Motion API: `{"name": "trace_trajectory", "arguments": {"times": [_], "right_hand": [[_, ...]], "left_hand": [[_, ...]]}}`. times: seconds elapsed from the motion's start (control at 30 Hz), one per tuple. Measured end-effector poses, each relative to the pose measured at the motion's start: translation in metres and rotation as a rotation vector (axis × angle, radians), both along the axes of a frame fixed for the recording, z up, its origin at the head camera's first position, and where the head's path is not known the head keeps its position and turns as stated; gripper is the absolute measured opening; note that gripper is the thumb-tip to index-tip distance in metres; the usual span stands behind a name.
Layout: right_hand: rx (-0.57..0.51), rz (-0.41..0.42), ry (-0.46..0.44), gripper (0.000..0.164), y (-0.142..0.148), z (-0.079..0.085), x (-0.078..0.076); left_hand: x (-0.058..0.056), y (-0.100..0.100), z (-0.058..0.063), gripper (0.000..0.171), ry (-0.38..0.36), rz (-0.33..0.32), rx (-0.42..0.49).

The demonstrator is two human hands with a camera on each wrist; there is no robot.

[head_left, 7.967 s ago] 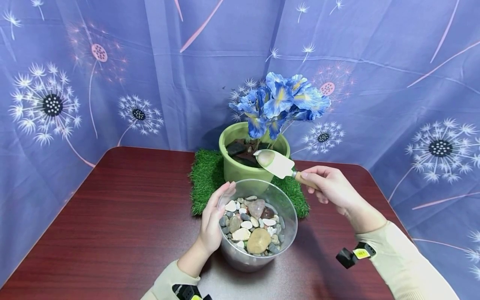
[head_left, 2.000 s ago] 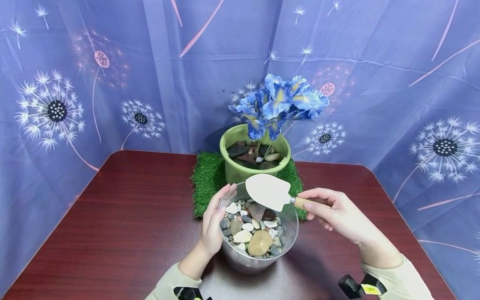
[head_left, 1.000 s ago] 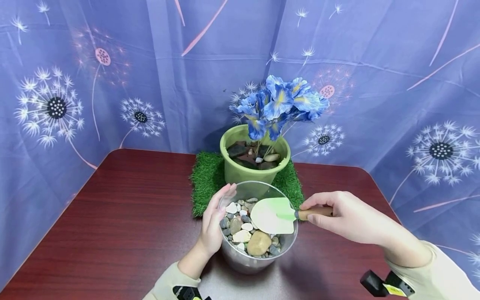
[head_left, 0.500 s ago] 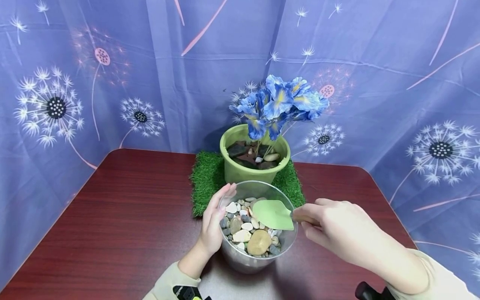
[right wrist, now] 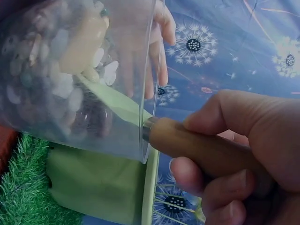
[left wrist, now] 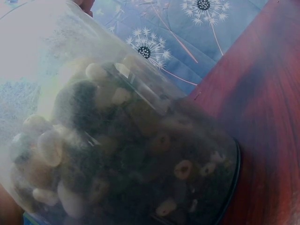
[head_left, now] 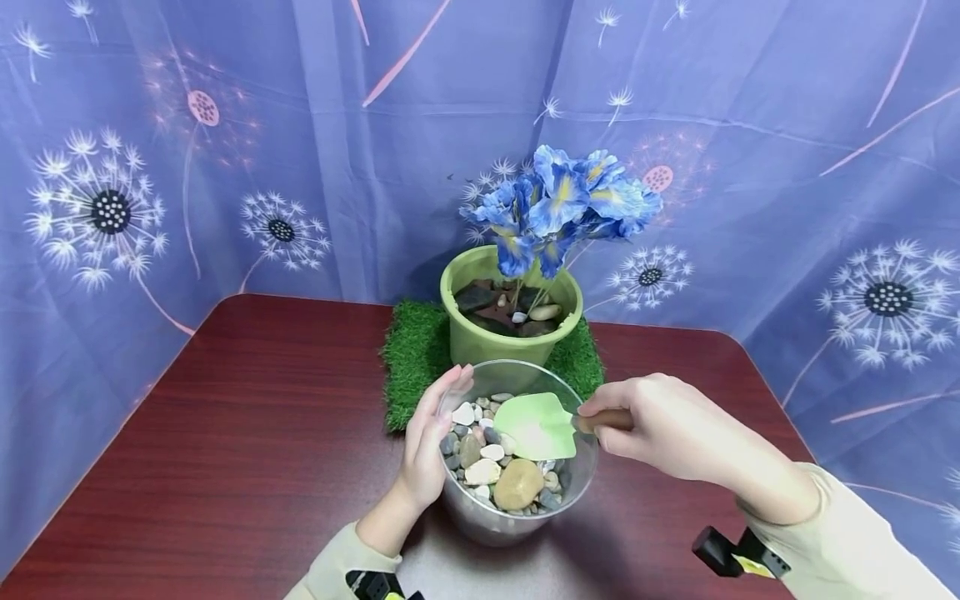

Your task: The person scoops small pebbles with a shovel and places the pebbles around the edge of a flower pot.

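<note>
Rounded trowel [head_left: 534, 425] has dipped into clear bucket [head_left: 498, 529], right hand [head_left: 663, 425] gripping wooden handle [right wrist: 199, 147], left hand [head_left: 425, 454] straight-fingered outside.

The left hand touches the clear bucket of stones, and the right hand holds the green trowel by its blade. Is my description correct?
Not by the blade: the right hand holds the green trowel by its wooden handle, as the right wrist view shows. The rest stands.
</note>
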State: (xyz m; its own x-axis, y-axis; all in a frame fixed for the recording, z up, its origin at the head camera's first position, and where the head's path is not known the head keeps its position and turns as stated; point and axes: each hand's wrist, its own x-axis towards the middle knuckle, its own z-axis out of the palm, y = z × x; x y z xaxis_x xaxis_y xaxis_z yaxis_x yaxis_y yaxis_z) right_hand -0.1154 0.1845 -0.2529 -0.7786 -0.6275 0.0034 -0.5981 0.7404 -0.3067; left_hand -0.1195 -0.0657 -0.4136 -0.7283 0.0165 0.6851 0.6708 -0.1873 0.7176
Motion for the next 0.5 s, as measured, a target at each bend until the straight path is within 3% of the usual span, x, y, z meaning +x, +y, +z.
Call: {"name": "trace_trajectory", "arguments": {"times": [0.33, 0.5], "right_hand": [[-0.024, 0.049, 0.056, 0.015, -0.001, -0.005, -0.011], [-0.020, 0.068, 0.037, 0.014, -0.006, -0.013, -0.013]], "left_hand": [[-0.001, 0.001, 0.000, 0.049, 0.013, 0.008, 0.014], [-0.001, 0.003, -0.001, 0.048, 0.034, 0.005, 0.031]]}}
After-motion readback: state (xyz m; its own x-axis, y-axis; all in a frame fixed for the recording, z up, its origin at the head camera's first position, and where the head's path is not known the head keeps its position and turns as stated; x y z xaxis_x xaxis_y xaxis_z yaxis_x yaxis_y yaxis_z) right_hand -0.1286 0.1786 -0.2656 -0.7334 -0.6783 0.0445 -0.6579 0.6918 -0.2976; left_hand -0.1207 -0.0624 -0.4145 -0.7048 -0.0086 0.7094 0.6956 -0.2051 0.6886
